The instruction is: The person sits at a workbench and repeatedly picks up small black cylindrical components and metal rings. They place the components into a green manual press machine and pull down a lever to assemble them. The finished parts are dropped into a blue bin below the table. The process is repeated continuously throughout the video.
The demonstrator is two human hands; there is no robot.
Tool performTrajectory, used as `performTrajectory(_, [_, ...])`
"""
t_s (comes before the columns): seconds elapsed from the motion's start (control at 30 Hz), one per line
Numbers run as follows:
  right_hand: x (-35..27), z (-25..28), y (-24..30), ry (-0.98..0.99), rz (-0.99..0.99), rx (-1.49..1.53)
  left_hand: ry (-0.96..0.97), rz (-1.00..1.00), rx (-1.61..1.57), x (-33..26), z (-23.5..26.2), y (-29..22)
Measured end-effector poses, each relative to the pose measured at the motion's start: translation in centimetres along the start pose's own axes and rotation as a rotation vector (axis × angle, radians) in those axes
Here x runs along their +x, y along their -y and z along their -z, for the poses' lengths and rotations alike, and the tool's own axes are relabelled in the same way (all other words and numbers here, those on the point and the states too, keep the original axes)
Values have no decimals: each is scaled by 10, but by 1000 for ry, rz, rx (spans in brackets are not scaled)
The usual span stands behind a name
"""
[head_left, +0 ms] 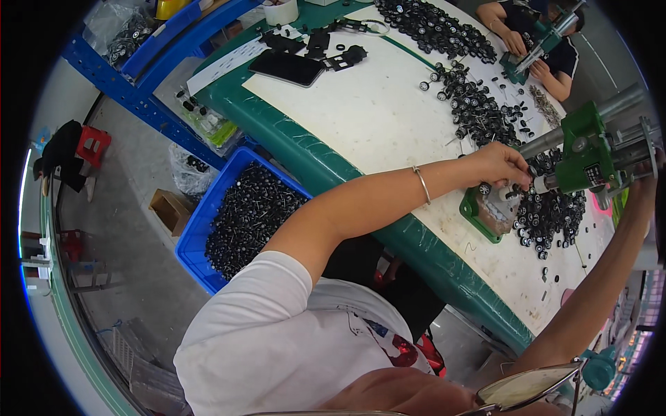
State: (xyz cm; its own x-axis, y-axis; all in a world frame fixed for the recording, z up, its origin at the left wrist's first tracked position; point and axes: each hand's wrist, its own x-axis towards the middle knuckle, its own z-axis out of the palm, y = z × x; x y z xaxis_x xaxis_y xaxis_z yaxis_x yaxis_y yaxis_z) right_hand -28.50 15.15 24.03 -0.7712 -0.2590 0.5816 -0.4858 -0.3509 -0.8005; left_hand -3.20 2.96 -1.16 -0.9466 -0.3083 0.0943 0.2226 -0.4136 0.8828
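Observation:
My left hand [501, 166] is closed in a pinch at the ram end of a green hand press [583, 149]. Its fingertips hold a small black wheel, partly covered by the fingers. My right forearm [590, 298] reaches up along the far right to the press's lever side; the hand is mostly hidden behind the metal parts there, so its grip cannot be seen. Below my left hand stands the press's green base [480, 220], with a clear plastic-like piece on it. Black wheels [551, 215] with pale hubs lie heaped right beside the press.
Further piles of wheels, some on axles [479, 104], spread over the white tabletop [312, 114]. A phone [286, 67] lies at the far left. A blue bin [191, 243] full of wheels with axles stands beside the table. Across it, another person's hand [515, 43] works at a second press.

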Motion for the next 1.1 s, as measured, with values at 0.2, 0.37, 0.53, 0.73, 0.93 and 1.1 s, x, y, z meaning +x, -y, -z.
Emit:
performTrajectory(0.2, [35, -5, -24, 114, -129, -14, -128, -61, -26, -4, 8, -16])
performTrajectory(0.37, [35, -4, -33, 142, -168, -11, -94, -47, -33, -54, 22, -32])
performTrajectory(0.53, [31, 3, -39, 159, -200, 3, -163, 94, 162, -174, 54, -62])
performTrajectory(0.73, [26, 2, -43, 192, -225, -6, -517, 421, 399, -323, 125, -29])
performTrajectory(0.93, [15, 3, -44, 228, -250, -18, -434, 911, 1563, -460, 249, 75])
performTrajectory(1.1, [-11, 20, -42, 288, -265, -21, -293, 656, 1138, -382, 174, -10])
